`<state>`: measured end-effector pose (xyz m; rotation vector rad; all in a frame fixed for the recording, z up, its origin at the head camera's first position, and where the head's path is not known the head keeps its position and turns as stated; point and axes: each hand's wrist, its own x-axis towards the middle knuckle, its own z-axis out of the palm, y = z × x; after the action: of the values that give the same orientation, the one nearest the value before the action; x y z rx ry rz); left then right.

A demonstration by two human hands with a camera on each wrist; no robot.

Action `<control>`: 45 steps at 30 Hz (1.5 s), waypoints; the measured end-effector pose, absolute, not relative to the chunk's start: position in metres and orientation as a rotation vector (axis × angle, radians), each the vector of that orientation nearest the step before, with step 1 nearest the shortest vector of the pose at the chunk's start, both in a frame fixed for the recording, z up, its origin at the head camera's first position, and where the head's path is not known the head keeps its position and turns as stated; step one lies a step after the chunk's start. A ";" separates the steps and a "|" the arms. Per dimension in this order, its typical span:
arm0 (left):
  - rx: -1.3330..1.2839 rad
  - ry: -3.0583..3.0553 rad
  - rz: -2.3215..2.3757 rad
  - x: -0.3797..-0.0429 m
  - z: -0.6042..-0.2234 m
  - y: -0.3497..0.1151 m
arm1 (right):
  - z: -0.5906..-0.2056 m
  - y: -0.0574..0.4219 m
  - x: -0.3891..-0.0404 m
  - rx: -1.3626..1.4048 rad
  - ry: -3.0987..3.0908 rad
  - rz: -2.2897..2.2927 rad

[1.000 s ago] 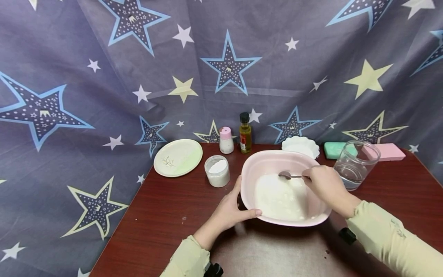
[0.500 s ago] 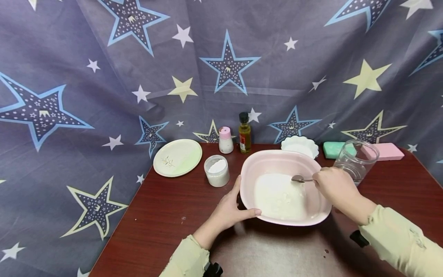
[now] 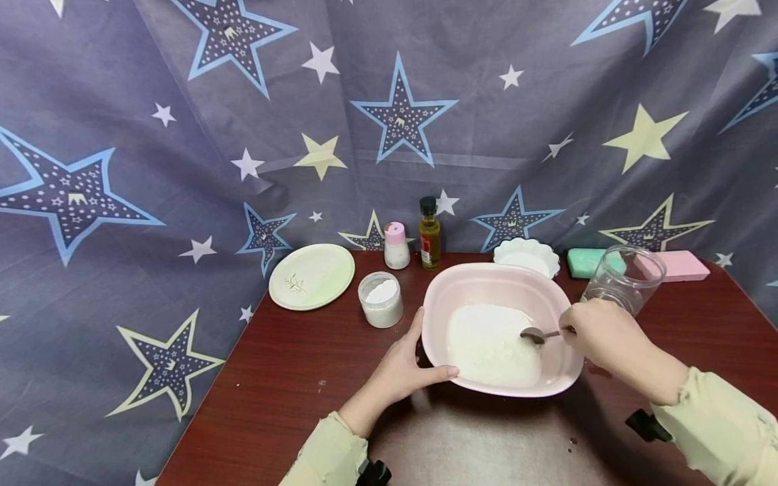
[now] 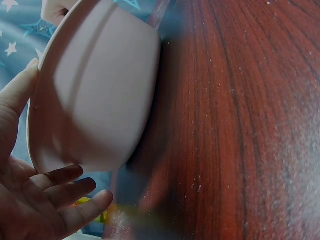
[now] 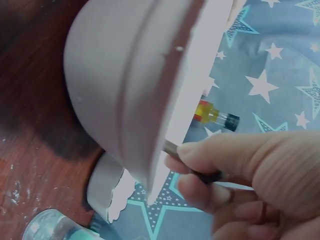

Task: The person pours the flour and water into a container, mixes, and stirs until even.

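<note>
My left hand [image 3: 395, 368] holds the near left corner of a pale pink basin [image 3: 433, 297], thumb at the front rim, fingers along the side. In the left wrist view, the thumb [image 4: 20, 87] touches the rim and several fingers spread beside the wall. White, lumpy contents [image 3: 486, 344] cover the basin's bottom. Over the basin's right side, my right hand [image 3: 614, 344] pinches the handle of a metal spoon [image 3: 532, 335], its bowl at the edge of the white contents. The right wrist view shows thumb and forefinger on the spoon handle [image 5: 172, 148]; the basin wall hides its bowl.
A clear jug [image 3: 629, 277] stands right behind my right hand. Along the back are a plate [image 3: 313, 277], a jar of white powder [image 3: 381, 300], a pink-capped shaker [image 3: 396, 250], an oil bottle [image 3: 430, 236], a scalloped white dish [image 3: 527, 251], and green [image 3: 586, 263] and pink [image 3: 687, 265] blocks.
My right hand has moved right and toward me, drawing the spoon from the far middle of the basin to its right side. The left hand and basin stay in place.
</note>
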<state>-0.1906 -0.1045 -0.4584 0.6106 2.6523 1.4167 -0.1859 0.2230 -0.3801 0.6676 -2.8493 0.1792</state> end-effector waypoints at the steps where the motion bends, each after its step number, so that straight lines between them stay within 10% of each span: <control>1: 0.610 2.653 1.415 -0.191 -0.458 -0.105 | -0.379 0.224 -0.185 0.674 -2.858 0.183; 45: 0.607 2.629 1.446 -0.189 -0.458 -0.104 | -0.412 0.177 -0.203 0.809 -2.738 0.621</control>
<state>-0.1892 -0.1038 -0.4576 0.6070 2.6291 1.4463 -0.2028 0.1767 -0.4117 0.8088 -2.7376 0.6207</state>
